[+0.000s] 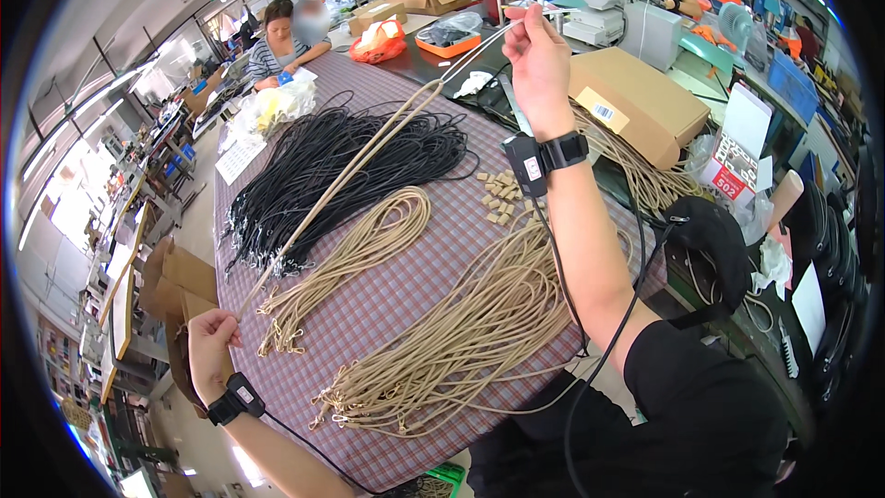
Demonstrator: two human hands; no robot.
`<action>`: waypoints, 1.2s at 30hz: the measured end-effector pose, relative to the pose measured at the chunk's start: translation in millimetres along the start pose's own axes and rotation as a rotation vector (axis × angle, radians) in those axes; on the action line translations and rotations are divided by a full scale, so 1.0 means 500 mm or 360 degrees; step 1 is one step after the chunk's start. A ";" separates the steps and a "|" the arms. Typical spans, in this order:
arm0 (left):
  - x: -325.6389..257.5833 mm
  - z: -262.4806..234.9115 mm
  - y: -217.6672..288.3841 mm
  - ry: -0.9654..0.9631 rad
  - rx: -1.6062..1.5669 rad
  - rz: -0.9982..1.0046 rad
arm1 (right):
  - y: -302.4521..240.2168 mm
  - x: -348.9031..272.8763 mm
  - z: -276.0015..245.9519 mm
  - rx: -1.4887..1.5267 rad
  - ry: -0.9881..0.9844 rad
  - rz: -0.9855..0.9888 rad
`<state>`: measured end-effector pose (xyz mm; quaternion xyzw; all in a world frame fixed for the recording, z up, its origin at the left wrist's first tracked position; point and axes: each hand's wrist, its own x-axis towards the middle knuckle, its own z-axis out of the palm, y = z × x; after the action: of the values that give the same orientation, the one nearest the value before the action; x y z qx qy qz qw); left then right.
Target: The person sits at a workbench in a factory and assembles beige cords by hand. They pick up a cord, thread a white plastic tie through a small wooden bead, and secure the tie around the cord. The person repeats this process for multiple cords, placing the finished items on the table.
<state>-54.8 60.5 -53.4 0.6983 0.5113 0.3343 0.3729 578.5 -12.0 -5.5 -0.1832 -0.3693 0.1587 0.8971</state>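
The right hand [537, 55] is raised well above the desk [387, 300], its fingers [522, 26] pinched narrow on the upper end of a beige cord [355, 169]. The cord runs taut from there down to the left hand [210, 341], whose fingers are curled closed around its lower end near the desk's edge. So the cord hangs stretched between both sets of fingers, passing over the black cord pile [341, 171].

Below the right fingers, beside the wrist, lie small beige tags [499, 196]. Under the stretched cord, between the 2 hands, rests a slim bundle of beige cords [355, 254] with metal ends gathered at the end nearer the left fingers. A larger beige heap [461, 332] spreads beneath the right forearm.

As a judgement: 1 cord is being drawn out straight. The slim bundle looks like cords already laid in order, and the larger heap seems the stock yet to be handled, so most of the work appears left. The black pile looks untouched.
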 end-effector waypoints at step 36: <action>0.193 0.633 0.393 -0.1321 0.1348 0.0916 | -0.015 -0.018 -0.053 -0.0307 -0.0950 0.0994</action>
<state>329.6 57.8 -33.6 0.9645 0.2052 -0.1064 0.1278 592.7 -28.1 -25.3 -0.3151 -0.5522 0.4329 0.6390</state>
